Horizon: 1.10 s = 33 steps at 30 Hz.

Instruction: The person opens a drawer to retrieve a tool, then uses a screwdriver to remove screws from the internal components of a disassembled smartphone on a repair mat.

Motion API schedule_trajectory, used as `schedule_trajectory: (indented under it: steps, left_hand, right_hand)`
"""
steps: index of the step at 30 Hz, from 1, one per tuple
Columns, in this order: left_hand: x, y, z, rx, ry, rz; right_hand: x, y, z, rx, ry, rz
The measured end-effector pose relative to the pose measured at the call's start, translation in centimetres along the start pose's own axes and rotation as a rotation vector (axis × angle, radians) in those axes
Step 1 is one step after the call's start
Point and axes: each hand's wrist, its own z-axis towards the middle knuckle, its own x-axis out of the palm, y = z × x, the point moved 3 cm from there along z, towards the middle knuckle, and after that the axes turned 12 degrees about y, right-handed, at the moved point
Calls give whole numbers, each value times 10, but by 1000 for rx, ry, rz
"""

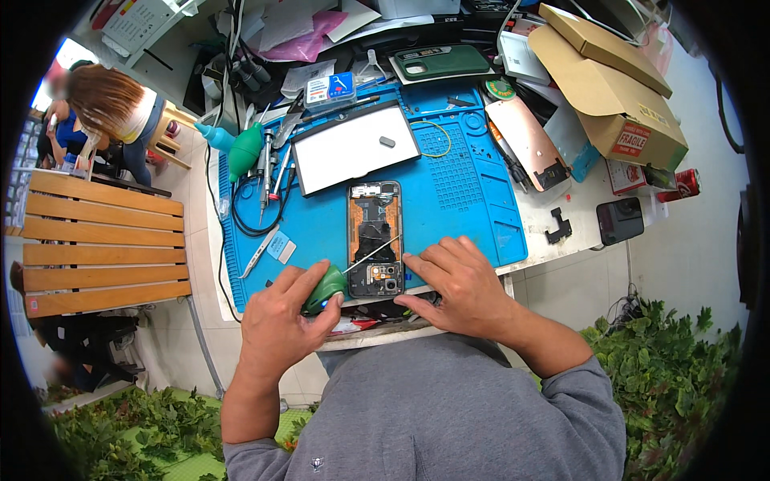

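On the blue work mat [321,272] lies an opened phone [375,232], its inner parts bared: copper-orange sides, a black middle and a circuit area with camera rings at the near end. My left hand [285,313] is closed around a green squeeze bulb [324,290] at the phone's left. From the bulb a thin metal tube [371,255] slants up to the right across the phone. My right hand [457,284] lies with fingers apart at the phone's right edge, thumb by the near right corner and forefinger higher along the side. It grips nothing.
A white-topped tray [353,148] with a small grey piece sits beyond the phone. At left are another green bulb [245,152], screwdrivers [266,172] and a coiled black cable. Right are a rose-coloured phone back [529,140], a black phone [620,220] and cardboard boxes [605,88].
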Motion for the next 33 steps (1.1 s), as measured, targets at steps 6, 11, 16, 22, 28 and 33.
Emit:
schedule_trajectory:
  steps: [6,11,16,22,28,33]
  left_hand:
    - [-1,-2,-7,33,-3,53]
    - [0,-6,-13,5,15,27]
    - [3,-8,-12,0,5,42]
    - [7,-11,-8,-2,-18,59]
    - [9,-13,-8,-18,-24,72]
    - [9,-14,-10,-9,-26,74]
  right_hand:
    - [0,-1,-1,9,8,-4]
    - [1,-1,-1,3,6,-2]
    - [1,-2,-1,0,5,-3]
    - [3,-3,-2,-6,-7,1]
    - [3,-3,-2,-12,-11,1]
    - [3,-4,-2,-7,-14,-2]
